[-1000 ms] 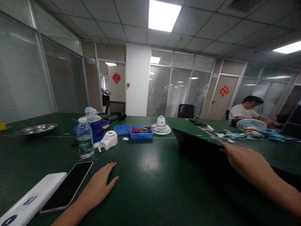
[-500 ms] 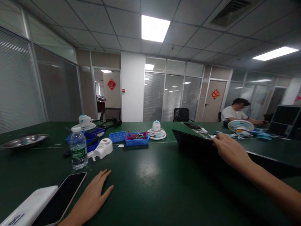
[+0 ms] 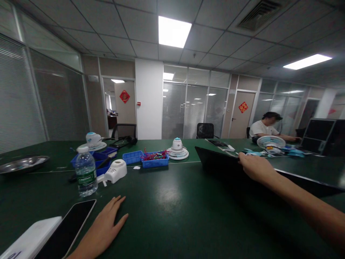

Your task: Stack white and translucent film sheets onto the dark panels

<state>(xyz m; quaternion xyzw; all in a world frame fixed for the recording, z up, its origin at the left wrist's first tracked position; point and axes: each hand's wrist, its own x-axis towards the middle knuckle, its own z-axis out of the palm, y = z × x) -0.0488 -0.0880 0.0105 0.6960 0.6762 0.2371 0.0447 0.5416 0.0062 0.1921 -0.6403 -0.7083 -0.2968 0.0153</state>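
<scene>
My left hand (image 3: 106, 223) lies flat on the green table (image 3: 159, 230) with its fingers stretched out and nothing in them. Just to its left is a black-screened phone (image 3: 68, 230), beside a white box-like thing (image 3: 32, 235) with dark marks. A water bottle (image 3: 86, 174) stands upright beyond the phone. My right hand (image 3: 254, 165) pinches the top edge of a thin black panel (image 3: 215, 162), which resembles a laptop lid. The panel is tilted up from the table on the right; its lower part merges into shadow.
Beyond my left hand are a white plastic housing (image 3: 117, 171) and blue trays, one holding red wires (image 3: 153, 155). A white fan part (image 3: 177, 151) stands farther back. A metal dish (image 3: 23, 163) is at far left. Across the table, a person (image 3: 265, 127) sits behind a fan grille (image 3: 270, 143).
The whole view has shifted slightly left, as my head turned a little to the right. My right hand still grips the panel's edge; my left hand still rests flat on the table.
</scene>
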